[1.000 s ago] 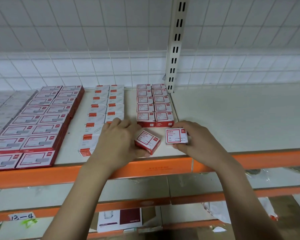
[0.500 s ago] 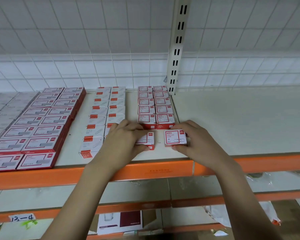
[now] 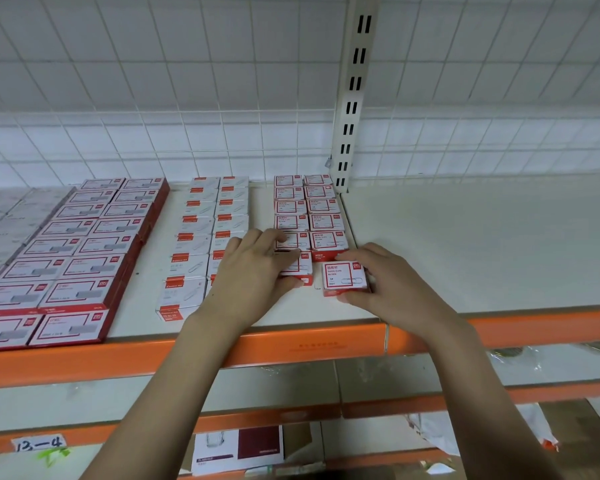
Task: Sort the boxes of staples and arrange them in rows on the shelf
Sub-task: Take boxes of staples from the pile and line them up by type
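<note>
A person's two bare forearms reach up onto a pale shelf board [image 3: 465, 258] edged with an orange metal beam [image 3: 291, 351].

The left hand [image 3: 253, 271] lies over a small red-and-white cardboard box [image 3: 300, 268], fingers across its top and thumb against its near edge; most of the box is hidden, so how firmly it is gripped is hard to judge. This box sits at the front of the left column of a double row of matching small red-and-white boxes [image 3: 307, 213], which runs back to the white tiled wall [image 3: 153, 81].

The right hand [image 3: 392, 285] holds a second small red-and-white box [image 3: 345, 277] flat on the shelf, fingers curled along its right side and thumb along its near edge. The box lies just in front of the right column, with a small gap between them, and just beside the left hand's box.

Left of these stands a double row of white boxes with orange-red label strips [image 3: 205, 244]. Further left is a block of larger flat red boxes with white labels [image 3: 73, 258]. A white slotted metal upright [image 3: 355, 91] rises against the wall behind the small boxes. On a lower beam is a handwritten paper tag reading 13-4 [image 3: 39, 444].
</note>
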A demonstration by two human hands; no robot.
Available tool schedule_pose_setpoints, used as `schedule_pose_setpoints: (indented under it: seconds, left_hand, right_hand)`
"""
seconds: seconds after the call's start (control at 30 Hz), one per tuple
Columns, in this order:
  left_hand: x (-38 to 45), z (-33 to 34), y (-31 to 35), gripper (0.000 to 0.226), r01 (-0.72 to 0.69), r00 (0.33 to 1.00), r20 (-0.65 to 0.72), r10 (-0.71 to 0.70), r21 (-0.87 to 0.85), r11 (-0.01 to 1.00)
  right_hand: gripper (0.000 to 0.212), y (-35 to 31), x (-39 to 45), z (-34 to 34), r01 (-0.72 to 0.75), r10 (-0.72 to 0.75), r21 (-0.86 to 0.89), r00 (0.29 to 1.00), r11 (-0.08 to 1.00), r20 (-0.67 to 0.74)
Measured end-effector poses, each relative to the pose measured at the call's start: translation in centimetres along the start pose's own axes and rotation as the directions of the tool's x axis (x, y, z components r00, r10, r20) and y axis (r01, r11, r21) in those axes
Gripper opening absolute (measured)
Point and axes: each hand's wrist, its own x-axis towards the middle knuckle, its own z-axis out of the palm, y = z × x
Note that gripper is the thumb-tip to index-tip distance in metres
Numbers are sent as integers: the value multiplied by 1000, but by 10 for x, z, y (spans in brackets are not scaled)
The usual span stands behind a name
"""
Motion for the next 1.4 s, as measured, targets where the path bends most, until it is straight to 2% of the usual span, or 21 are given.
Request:
schedule_pose_setpoints:
  seconds: [0.13, 0.3, 0.5, 0.77, 1.0, 1.2, 1.4]
  left_hand:
    - [-9, -3, -2, 53, 38, 999, -24, -38, -10, 999]
    - [-21, -13, -6, 42, 77, 995, -62, -78, -28, 997]
    - [-22, -17, -6, 39, 53, 995, -87, -58, -50, 997]
    - [-18, -20, -8, 42, 32, 999, -24, -34, -98, 995]
    - [0, -19, -6, 38, -24, 999, -34, 19, -134, 991]
    - [21, -13, 18, 47, -108, 994, -39, 102, -214, 971]
    - [50, -4, 72, 39, -228, 972, -16, 233, -268, 936]
  right_hand:
    - [54, -2, 0, 2, -7, 7, -20, 1000, 1000, 7]
    - [44, -3, -3, 2, 38, -54, -153, 993, 987, -102]
    - [35, -3, 1, 9, 19, -34, -114, 991, 993, -127]
    - [34, -8, 9, 12, -33, 12, -112, 983, 993, -181]
    - [39, -15, 6, 9, -50, 24, -138, 983, 989, -183]
    - [42, 4, -33, -6, -176, 118, -152, 937, 973, -328]
    - [31, 37, -85, -41, -329, 221, -153, 848, 932, -482]
